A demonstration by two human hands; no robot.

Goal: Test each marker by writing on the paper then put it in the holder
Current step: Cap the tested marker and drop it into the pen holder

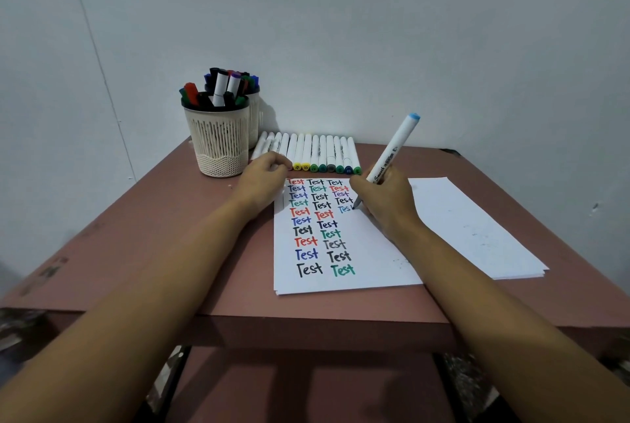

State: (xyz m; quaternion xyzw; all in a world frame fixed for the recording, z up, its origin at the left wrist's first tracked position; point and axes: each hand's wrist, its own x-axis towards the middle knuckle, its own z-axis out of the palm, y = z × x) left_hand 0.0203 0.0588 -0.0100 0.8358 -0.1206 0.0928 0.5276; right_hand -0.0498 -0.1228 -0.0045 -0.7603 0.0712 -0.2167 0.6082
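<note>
On the paper (pixel 375 252), near its upper right edge, my right hand (pixel 383 197) rests on its outer side with the wrist low and the forearm running back towards me. Its fingers and thumb are curled round the lower barrel of a white marker (pixel 392 149), gripping it as for writing. My left hand (pixel 260 182) lies knuckles up at the upper left corner of the same sheet, forearm straight behind it. Its fingers are curled under; I cannot tell whether they enclose anything.

Surroundings:
- A row of white markers (pixel 317 153) lies side by side on the table (pixel 170 235) just beyond the paper, coloured ends towards me. My left hand covers the near ends of the leftmost ones.
- A cream mesh holder (pixel 218 146) stands left of the row, packed with capped markers. A second holder (pixel 255 115) stands directly behind it, mostly hidden.
- A second stack of blank paper (pixel 477 228) lies to the right, partly under my right forearm.
- Columns of the word "Test" in several colours fill the sheet.

Marker orientation: the tip touches the paper at the end of a light blue "Tes" in the third column. The long axis rises from there up and to the right, leaning away from me towards the wall, with the light blue end cap uppermost.
</note>
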